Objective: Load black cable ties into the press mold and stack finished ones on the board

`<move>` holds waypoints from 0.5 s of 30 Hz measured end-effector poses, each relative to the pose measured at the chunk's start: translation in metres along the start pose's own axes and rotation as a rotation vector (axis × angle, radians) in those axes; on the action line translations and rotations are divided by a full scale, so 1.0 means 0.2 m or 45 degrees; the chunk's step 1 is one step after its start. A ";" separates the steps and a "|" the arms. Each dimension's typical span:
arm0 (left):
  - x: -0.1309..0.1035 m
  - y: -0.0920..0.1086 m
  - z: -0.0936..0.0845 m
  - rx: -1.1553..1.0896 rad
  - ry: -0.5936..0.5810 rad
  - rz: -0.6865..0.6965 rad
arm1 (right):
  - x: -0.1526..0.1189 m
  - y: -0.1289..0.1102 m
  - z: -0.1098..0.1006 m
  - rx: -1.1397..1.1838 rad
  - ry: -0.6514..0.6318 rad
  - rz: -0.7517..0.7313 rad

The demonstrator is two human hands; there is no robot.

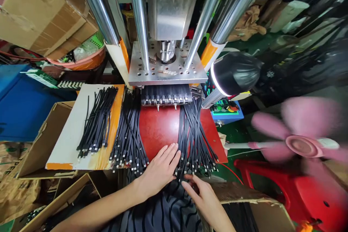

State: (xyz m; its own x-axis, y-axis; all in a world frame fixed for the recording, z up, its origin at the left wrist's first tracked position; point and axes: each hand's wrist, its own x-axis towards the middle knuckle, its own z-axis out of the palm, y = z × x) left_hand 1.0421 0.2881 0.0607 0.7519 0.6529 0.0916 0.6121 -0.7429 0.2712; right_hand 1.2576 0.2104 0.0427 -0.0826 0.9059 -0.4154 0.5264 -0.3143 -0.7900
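My left hand [160,170] lies at the front edge of a red board [159,125], fingers stretched out flat. Its fingertips touch the left side of a bundle of black flat cables [193,134] with small metal plugs. Just right of it, my right hand [203,195] has its thumb and index finger slightly apart beside the plug ends; I see nothing held. A second cable bundle [130,134] lies along the left side of the red board. Behind them, a black clamp block [166,95] with a row of metal pieces sits under a steel press plate [167,76].
More black cables [98,123] lie on a white board [70,127] at left. Steel posts [140,21] rise behind. A black lamp [235,74] and a spinning pink fan [300,145] stand at right. Below are a red stool [307,192] and a cardboard box [272,214] holding cables.
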 end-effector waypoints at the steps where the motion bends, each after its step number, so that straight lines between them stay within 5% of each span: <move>1: 0.00 0.00 0.01 0.012 0.017 -0.006 | 0.02 0.00 0.04 0.104 0.032 0.023; 9: 0.02 -0.04 0.00 -0.050 0.099 -0.030 | 0.08 -0.05 0.15 0.436 0.274 0.039; 15: 0.00 -0.06 -0.02 -0.149 0.023 0.037 | 0.03 -0.03 0.08 0.369 -0.167 0.004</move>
State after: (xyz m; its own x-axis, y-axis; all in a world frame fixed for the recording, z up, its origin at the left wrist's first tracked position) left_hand 1.0340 0.2977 0.0623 0.7635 0.6349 0.1179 0.5566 -0.7396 0.3784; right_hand 1.2413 0.2127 0.0374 -0.1997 0.8665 -0.4575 0.2653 -0.4016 -0.8765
